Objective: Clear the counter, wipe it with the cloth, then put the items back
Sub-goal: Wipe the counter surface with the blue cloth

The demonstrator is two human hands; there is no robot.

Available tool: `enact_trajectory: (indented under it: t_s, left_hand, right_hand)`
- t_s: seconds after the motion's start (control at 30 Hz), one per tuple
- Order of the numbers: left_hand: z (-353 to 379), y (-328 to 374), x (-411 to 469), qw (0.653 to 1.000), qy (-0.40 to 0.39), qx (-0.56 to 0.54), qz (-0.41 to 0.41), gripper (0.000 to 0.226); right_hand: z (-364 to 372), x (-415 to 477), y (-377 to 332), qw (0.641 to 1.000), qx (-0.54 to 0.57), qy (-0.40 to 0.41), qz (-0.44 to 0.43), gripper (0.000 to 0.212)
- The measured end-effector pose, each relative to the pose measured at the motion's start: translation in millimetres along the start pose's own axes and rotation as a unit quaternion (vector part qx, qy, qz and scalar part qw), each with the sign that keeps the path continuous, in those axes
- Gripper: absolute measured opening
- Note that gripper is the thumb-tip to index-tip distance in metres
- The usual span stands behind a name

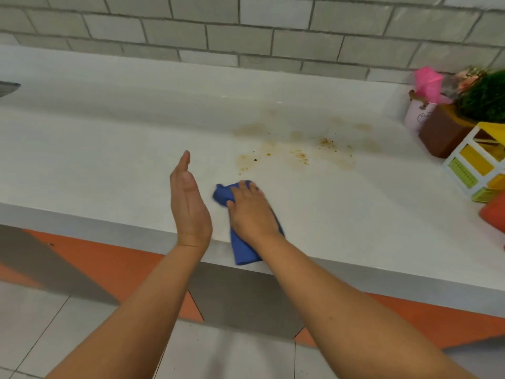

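two bare forearms [341, 310] reach over the front edge of the white worktop [109, 165]. right hand [251, 212] lies palm down on the blue cloth [243, 250], fingers spread flat and pressing it against the surface, not curled round it. the cloth sits at the front edge, about midway along; its near end hangs a little past the edge, and a bunched end pokes out left of the fingers. left hand [188, 198] is held just beside it to the left, turned on edge, fingers straight and together, holding nothing. brown stains and crumbs [300, 153] speckle the worktop beyond the cloth, towards the back right. at the right end stand a pink pot [415, 116], a brown planter [440, 135] with a green plant [483, 99], and a yellow-and-white rack [475, 165].
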State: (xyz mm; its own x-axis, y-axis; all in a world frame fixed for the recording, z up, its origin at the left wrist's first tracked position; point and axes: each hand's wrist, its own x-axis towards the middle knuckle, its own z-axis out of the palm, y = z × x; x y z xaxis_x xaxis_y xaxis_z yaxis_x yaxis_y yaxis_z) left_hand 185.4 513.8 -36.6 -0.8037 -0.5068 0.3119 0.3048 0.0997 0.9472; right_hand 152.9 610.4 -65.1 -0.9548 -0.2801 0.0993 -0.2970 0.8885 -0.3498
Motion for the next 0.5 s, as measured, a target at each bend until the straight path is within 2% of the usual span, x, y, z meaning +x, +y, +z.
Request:
enact_trajectory:
  t_s: [0.1, 0.17, 0.23, 0.3, 0.4, 0.5]
  left_hand:
    - [-22, 9, 15, 1.0, 0.015, 0.0, -0.001, 0.04]
    - [-37, 14, 23, 0.999, 0.031, 0.013, 0.003, 0.041]
    - [-50, 16, 28, 0.999, 0.042, 0.024, 0.013, 0.041]
    - [-57, 15, 30, 0.999, 0.043, 0.031, 0.01, 0.043]
    - [-56, 8, 28, 0.999, 0.02, 0.03, 0.005, 0.043]
    - [-51, 0, 25, 1.0, -0.01, 0.023, 0.002, 0.045]
  right_hand:
    - [9, -6, -39, 0.992, 0.108, -0.018, -0.055, 0.032]
    - [5, -11, -48, 0.973, 0.214, -0.051, -0.066, 0.03]
    - [-12, -14, -40, 0.936, 0.345, -0.067, -0.025, 0.031]
    - [-34, -18, -18, 0.899, 0.436, -0.042, 0.029, 0.029]
    - [-73, -23, 39, 0.869, 0.486, 0.04, 0.088, 0.023]
    - [-104, -29, 105, 0.873, 0.451, 0.094, 0.162, 0.026]
